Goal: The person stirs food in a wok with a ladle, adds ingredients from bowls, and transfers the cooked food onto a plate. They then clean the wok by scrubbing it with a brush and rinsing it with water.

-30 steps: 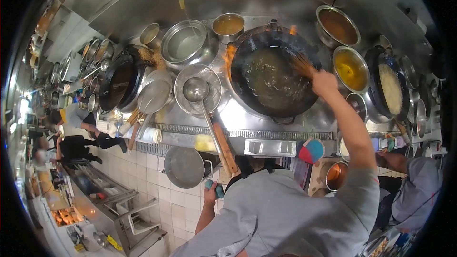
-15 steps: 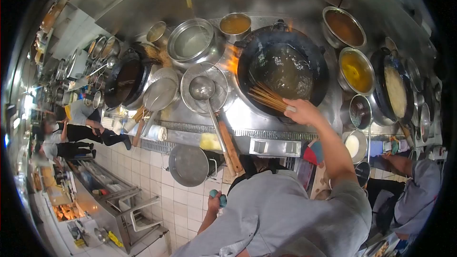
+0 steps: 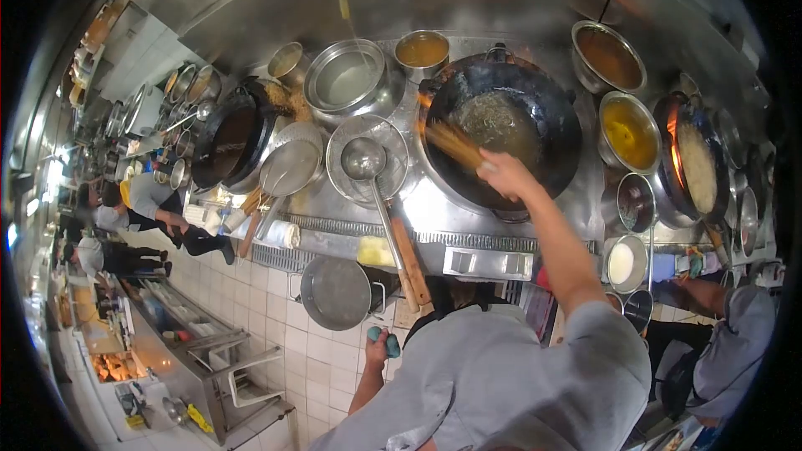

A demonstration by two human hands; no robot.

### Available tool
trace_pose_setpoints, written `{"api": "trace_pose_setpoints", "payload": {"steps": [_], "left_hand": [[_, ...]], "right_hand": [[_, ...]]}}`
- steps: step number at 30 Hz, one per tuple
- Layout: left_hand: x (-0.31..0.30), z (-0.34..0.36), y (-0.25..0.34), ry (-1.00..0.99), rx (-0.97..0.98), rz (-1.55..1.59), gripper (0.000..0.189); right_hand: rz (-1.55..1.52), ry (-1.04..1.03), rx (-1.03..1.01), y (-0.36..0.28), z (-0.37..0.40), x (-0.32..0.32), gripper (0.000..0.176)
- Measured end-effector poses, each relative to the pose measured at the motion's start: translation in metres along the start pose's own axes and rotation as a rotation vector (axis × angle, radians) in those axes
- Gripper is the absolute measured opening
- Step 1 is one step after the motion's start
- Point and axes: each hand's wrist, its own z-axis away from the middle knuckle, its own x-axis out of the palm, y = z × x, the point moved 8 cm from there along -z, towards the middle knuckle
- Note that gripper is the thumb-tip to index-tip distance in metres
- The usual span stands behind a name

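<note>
My right hand [image 3: 505, 176] is closed round the handle end of a bamboo brush [image 3: 455, 145], whose blurred bristles reach over the left part of a large black wok [image 3: 555, 129]. Bubbling, cloudy liquid [image 3: 497, 121] lies in the bottom of this wok. Low at my side, my left hand [image 3: 378, 348] grips a green-blue cloth [image 3: 385, 341]. Left of the wok a ladle [image 3: 363, 159] rests on a round wire strainer [image 3: 341, 138].
A steel pot [image 3: 342, 75] and a bowl of yellow liquid [image 3: 628, 131] flank the wok. Flames lick another wok [image 3: 697, 159] at right, near a co-worker [image 3: 739, 351]. A grey pan [image 3: 336, 292] hangs below the counter edge. Other people [image 3: 154, 205] stand far left.
My right hand and the brush have moved left and up along the wok's rim. The liquid has drawn into a smaller pool. Flames now show at the right-hand wok.
</note>
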Motion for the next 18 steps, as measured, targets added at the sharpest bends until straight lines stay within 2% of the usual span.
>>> {"api": "trace_pose_setpoints", "payload": {"steps": [3,6,7,9,11,14,15,17,18], "left_hand": [[-0.005,-0.016,-0.031,-0.035,0.008,0.025,0.042],[-0.004,-0.002,-0.021,0.028,-0.019,-0.131,0.050],[-0.005,0.000,-0.020,0.031,-0.020,-0.183,0.053],[-0.014,-0.009,-0.033,0.034,-0.014,-0.295,0.063],[-0.019,-0.011,-0.024,0.037,-0.009,-0.333,0.064],[-0.019,-0.006,-0.018,0.041,-0.022,-0.250,0.059],[-0.014,-0.007,-0.012,0.038,-0.021,-0.194,0.057],[-0.009,-0.004,-0.005,0.025,-0.011,-0.078,0.053],[-0.007,0.001,-0.006,0.015,-0.001,-0.018,0.051]], "right_hand": [[0.178,-0.027,-0.234,0.043,0.027,-0.006,0.062],[0.212,-0.181,0.057,0.008,0.053,-0.035,0.064],[0.166,-0.120,0.063,-0.004,0.041,-0.038,0.063],[0.179,0.243,-0.178,0.004,-0.050,-0.027,0.062],[0.127,0.516,-0.052,-0.009,-0.095,-0.039,0.062],[0.031,0.526,-0.017,-0.003,-0.105,-0.016,0.063],[0.118,0.536,-0.130,0.004,-0.104,-0.010,0.063],[-0.020,0.029,-0.001,-0.003,-0.034,-0.006,0.066],[-0.032,-0.054,-0.031,-0.001,-0.001,-0.007,0.066]]}}
